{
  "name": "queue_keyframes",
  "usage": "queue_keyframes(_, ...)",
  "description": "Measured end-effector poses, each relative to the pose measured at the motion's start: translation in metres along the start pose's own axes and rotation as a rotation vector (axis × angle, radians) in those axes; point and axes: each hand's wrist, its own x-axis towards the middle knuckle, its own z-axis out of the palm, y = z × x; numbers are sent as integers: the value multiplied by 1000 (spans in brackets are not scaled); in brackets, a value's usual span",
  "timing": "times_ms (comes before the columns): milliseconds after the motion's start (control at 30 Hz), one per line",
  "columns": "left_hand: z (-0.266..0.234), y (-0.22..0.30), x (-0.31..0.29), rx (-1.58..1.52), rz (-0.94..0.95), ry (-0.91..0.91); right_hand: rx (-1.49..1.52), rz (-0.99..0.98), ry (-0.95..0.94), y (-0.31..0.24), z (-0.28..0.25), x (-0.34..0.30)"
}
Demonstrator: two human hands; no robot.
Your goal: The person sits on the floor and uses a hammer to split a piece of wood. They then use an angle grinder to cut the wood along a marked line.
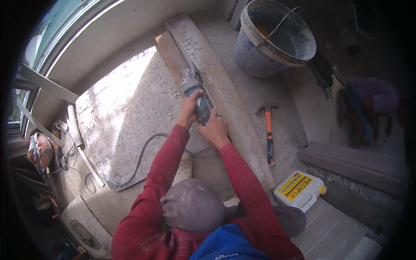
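A teal and grey angle grinder (196, 96) rests on a long dusty grey slab (234, 117) that runs diagonally across the floor. My left hand (189, 109) grips the grinder's body from the left. My right hand (215, 129) holds its rear end, close to the slab's left edge. A brown wooden plank (170, 54) lies alongside the slab at its far end. The grinder's grey cable (139, 159) loops off to the left over a rough scored floor panel (125, 117). Both my sleeves are red.
A dirty grey bucket (277, 39) stands beyond the slab. An orange-handled hammer (269, 132) lies to its right, and a white jug with a yellow label (300, 190) sits nearer. Another person in purple (372, 102) crouches at far right. Pale tiles (333, 229) are stacked at lower right.
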Motion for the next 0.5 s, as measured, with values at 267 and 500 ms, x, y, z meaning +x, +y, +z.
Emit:
queue_keyframes(267,2,-6,-9,-20,13,-3,-23,-16,3,2,-4,-9)
queue_keyframes(500,2,-12,-14,-4,28,9,-17,2,-2,5,-7,-15)
